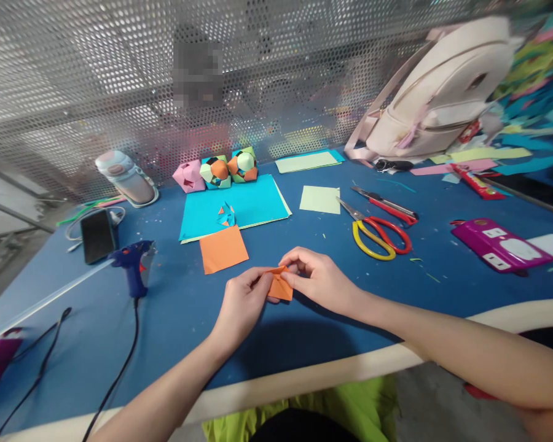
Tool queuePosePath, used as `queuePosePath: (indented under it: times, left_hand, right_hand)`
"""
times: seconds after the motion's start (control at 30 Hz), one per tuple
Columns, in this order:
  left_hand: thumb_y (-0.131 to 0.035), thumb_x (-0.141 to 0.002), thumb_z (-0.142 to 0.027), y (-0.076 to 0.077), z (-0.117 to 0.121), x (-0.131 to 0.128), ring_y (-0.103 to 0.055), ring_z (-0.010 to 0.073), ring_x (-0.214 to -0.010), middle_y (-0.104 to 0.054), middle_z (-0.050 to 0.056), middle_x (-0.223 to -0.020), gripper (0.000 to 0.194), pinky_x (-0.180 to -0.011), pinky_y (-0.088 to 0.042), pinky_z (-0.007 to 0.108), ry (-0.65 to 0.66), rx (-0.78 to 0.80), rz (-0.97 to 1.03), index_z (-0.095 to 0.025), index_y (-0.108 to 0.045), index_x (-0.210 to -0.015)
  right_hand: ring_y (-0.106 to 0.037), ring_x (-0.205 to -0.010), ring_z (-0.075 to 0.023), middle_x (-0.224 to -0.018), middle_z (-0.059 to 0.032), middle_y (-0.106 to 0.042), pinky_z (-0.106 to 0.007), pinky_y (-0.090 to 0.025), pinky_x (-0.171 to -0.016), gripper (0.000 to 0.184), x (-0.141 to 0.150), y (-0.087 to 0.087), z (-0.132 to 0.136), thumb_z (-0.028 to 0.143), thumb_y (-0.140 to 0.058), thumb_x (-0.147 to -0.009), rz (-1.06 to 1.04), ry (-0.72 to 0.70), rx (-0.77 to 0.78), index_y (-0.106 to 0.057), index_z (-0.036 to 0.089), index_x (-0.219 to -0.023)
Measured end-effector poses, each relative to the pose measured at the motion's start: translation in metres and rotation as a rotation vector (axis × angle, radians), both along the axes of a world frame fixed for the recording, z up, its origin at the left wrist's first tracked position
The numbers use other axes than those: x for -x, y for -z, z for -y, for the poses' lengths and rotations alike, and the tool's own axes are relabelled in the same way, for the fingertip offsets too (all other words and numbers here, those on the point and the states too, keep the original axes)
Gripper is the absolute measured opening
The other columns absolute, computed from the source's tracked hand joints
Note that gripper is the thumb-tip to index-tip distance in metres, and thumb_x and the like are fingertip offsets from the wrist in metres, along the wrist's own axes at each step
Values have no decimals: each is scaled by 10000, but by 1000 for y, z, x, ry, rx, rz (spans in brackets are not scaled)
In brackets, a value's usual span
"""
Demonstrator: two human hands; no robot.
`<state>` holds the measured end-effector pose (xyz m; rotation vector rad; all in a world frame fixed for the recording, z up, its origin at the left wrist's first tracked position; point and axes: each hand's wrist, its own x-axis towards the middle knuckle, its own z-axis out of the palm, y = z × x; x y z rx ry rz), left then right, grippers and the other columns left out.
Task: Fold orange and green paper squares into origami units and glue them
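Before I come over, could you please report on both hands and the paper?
Left hand and right hand both pinching folded orange paper. Paper held over blue table. Flat orange sheet beyond left hand, scissors beyond right hand; neither touching.

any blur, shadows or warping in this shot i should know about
Head view: the left hand, right hand and folded orange paper look fairly clear; head view: a soft shadow darkens the blue table below the hands; head view: paper strips at upper right look smeared and stretched; head view: a pixelated block covers some metal mesh.
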<state>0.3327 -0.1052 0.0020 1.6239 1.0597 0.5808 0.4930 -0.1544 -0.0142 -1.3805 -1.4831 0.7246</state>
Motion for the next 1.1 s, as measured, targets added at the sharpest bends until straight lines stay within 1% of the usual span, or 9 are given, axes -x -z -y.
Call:
queuePosePath:
  times: [0.17, 0.27, 0.33, 0.47, 0.53, 0.67, 0.97, 1.03, 1.1]
  left_hand:
    - [-534, -790, -273, 4, 1, 1, -504, 115, -529, -572, -24, -572, 165, -510, -369, 211, 29, -269, -164, -161, -647, -747]
    - [-501, -792, -235, 5, 2, 2, -466, 104, -509, -533, -40, -548, 150, -501, -340, 207, 43, -320, -209, -170, -586, -688]
    - [-493, -788, -220, 4, 2, 2, -475, 106, -513, -542, -40, -554, 143, -505, -342, 206, 32, -348, -219, -175, -563, -672]
    - [-477, -786, -196, 4, 3, 0, -515, 113, -527, -586, -31, -591, 121, -528, -361, 209, 16, -421, -256, -184, -576, -718]
    - [-475, -776, -176, 4, 4, -1, -527, 115, -533, -600, -28, -607, 116, -539, -370, 211, 31, -450, -287, -188, -586, -740]
    - [-484, -762, -166, 5, 5, -4, -531, 116, -536, -605, -26, -616, 103, -545, -375, 214, 37, -462, -317, -189, -579, -730]
    - [-499, -778, -187, 1, 8, -4, -524, 125, -557, -590, -20, -623, 87, -543, -358, 216, 32, -388, -284, -182, -564, -720]
    - [-497, -791, -191, 0, 8, -3, -536, 127, -575, -617, -11, -655, 104, -555, -374, 218, 53, -353, -239, -174, -600, -787]
    - [-476, -819, -199, -1, 8, -1, -564, 134, -608, -660, 6, -719, 187, -577, -397, 222, 91, -319, -192, -167, -635, -911]
  right_hand:
    - [-532, -687, -113, -815, -18, -562, -242, -458, -646, 94, 3, 0, 3, 117, -515, -800, 120, -30, -131, -559, 182, -852]
    - [-536, -713, -120, -851, -34, -570, -251, -461, -667, 83, 5, 0, 4, 129, -504, -817, 153, -71, -176, -546, 184, -864]
    - [-537, -697, -122, -821, -25, -570, -253, -463, -652, 78, 7, -1, 5, 159, -526, -815, 144, -66, -120, -537, 186, -887]
    - [-526, -574, -109, -690, 29, -568, -229, -433, -541, 177, 9, -3, 5, 165, -519, -801, 88, -62, 124, -504, 195, -975]
    - [-523, -555, -105, -664, 42, -567, -222, -409, -524, 186, 10, -4, 5, 147, -493, -798, 105, -58, 150, -500, 199, -976]
    - [-527, -564, -108, -654, 48, -571, -221, -381, -530, 173, 12, -4, 4, 158, -488, -801, 149, -38, 117, -490, 210, -967]
    - [-528, -579, -110, -665, 40, -579, -220, -385, -559, 143, 13, -3, 5, 181, -457, -841, 152, -56, 52, -471, 202, -982]
    - [-520, -572, -106, -663, 42, -574, -217, -384, -559, 138, 12, -3, 5, 190, -457, -847, 162, -53, 31, -469, 202, -984]
    - [-505, -555, -103, -639, 50, -550, -214, -376, -551, 140, 10, -3, 4, 186, -462, -843, 175, -44, 11, -468, 200, -982]
